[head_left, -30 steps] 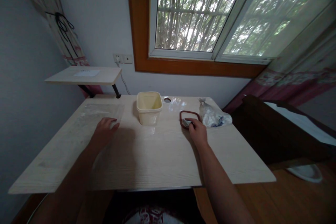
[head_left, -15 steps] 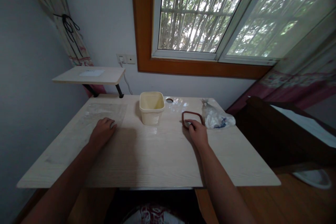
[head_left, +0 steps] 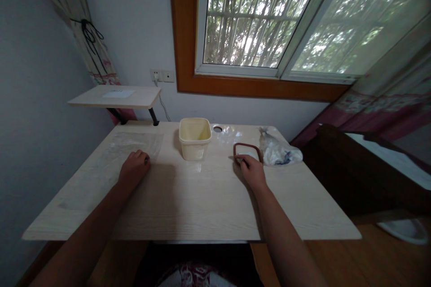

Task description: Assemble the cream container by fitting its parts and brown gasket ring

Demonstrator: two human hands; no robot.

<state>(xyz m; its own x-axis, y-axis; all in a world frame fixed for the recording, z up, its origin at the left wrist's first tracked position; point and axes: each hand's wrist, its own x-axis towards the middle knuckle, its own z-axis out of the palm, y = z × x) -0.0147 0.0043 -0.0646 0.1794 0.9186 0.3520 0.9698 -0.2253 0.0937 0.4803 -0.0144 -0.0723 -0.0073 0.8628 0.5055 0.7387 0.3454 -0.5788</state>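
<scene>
As we look down over a pale wood-grain table (head_left: 202, 208), our bare forearms reach in from the bottom of the view. Our right hand (head_left: 252, 171) sits at the near side of a rounded-rectangular brown rubber seal (head_left: 247, 145), its fingers curled closed and seeming to pinch the rim. The seal lies low on the tabletop, its far side extending ahead of the hand. A small pale object may be tucked beneath the fingertips, though the view is too dim and small to be sure. Just to the right of the seal lies a clear plastic bag (head_left: 279, 152) with white and blue contents, its neck twisted shut. Our left hand (head_left: 134, 169) rests curled on the table at the near edge of a clear plastic sheet (head_left: 131, 143), and we cannot tell whether it holds anything. Ahead of and between our hands, a cream plastic basket (head_left: 194, 139) stands upright, touched by neither hand. The seal is fitted to nothing that we can see, and the bag is unopened.
</scene>
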